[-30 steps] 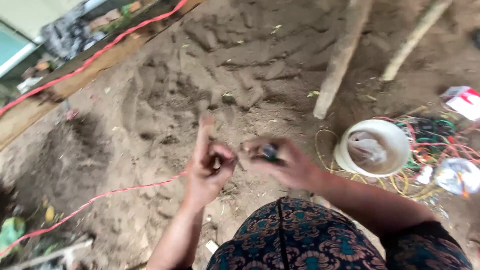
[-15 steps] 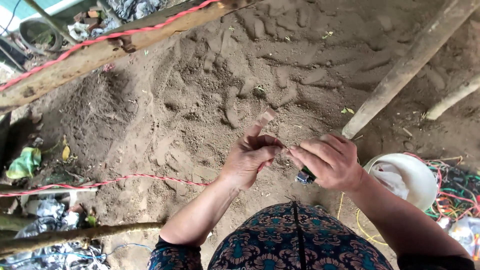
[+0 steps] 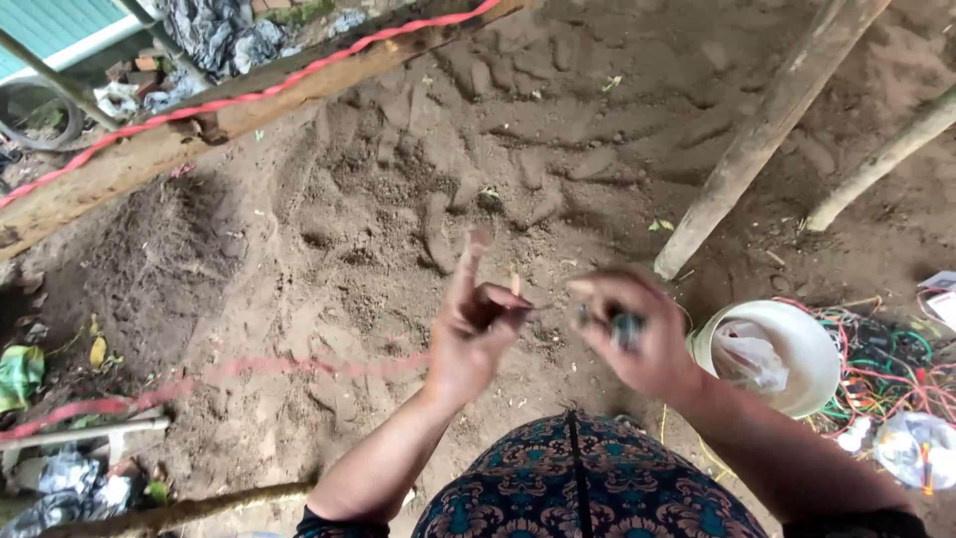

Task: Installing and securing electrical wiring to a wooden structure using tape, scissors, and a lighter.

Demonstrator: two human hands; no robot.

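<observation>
While right hand (image 3: 637, 334) fingers pinch a dark object (image 3: 627, 327), white bucket (image 3: 772, 354) sits beside.

The left hand (image 3: 476, 334) and right hand (image 3: 632, 334) are raised side by side over the sand (image 3: 398, 199), just apart, the right closed on a small object (image 3: 626, 329). Right of the right hand a bucket (image 3: 787, 344) stands on the ground with a bag (image 3: 749, 356) in it; wires (image 3: 886, 374) lie further right. A post (image 3: 767, 130) leans behind the bucket. A beam (image 3: 199, 130) crosses far left, a cord (image 3: 239, 100) lying on it.
</observation>
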